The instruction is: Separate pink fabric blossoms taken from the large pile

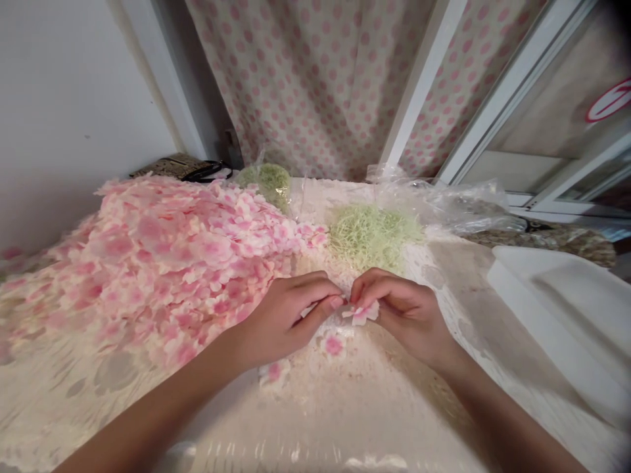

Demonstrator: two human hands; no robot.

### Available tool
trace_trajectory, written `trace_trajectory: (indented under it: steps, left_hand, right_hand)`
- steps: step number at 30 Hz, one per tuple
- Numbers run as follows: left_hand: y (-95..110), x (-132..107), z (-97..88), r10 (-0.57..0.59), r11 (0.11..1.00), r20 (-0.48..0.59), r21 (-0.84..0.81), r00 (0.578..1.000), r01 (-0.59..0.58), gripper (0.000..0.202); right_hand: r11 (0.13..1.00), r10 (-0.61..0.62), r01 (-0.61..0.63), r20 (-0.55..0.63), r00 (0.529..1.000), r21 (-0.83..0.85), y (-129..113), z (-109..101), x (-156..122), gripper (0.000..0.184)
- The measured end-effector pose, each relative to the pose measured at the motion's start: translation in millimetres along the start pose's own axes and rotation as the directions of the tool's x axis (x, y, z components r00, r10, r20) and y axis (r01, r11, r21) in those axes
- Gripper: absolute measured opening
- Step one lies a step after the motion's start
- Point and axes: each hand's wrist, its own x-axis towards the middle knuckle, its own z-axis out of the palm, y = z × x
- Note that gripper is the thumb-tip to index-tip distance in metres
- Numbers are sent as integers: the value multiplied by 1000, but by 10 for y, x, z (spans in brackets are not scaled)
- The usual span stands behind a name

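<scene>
left hand (288, 318) | right hand (401, 315) — both pinching pink petal (363, 313) | petal heap (162, 263) just left — green shreds (374, 236) ahead

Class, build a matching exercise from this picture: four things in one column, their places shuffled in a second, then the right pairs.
Things:
1. Heap of pale pink artificial petals
2. Pile of pale green shredded fibre
3. Crumpled clear plastic bag
4. Single pink-and-white artificial petal

Places:
A. At the fingertips of the right hand
B. Left side of the lace-covered table
C. Directly beyond the hands
D. Back right, behind the green pile

Pairs: 1-B, 2-C, 3-D, 4-A
</scene>
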Motion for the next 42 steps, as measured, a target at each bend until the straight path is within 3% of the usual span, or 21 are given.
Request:
trace_trajectory:
  steps: [4, 10, 20, 28, 38, 42]
  left_hand:
    - [7, -6, -4, 97, 985, 45, 136, 994, -102, 19]
    - [38, -13, 1, 123, 960, 94, 240, 988, -143, 20]
    - [46, -8, -24, 150, 966, 113, 196, 982, -170, 17]
    - [14, -12, 10, 169, 956, 151, 215, 974, -199, 18]
    - [21, 5, -6, 149, 969, 224, 160, 963, -187, 20]
    - [-9, 0, 14, 137, 969, 257, 167, 957, -183, 20]
  right_hand:
    - [997, -48, 50, 27, 998, -58, -38, 20, 11, 13]
    - [997, -41, 44, 50, 998, -63, -28, 31, -13, 14]
    - [999, 1, -6, 116, 993, 50, -59, 9, -10, 9]
    - [1000, 16, -15, 137, 990, -10, -23, 9, -9, 12]
    - [966, 147, -190, 234, 961, 175, -5, -22, -1, 8]
    - [951, 201, -253, 268, 942, 177, -16, -49, 20, 7]
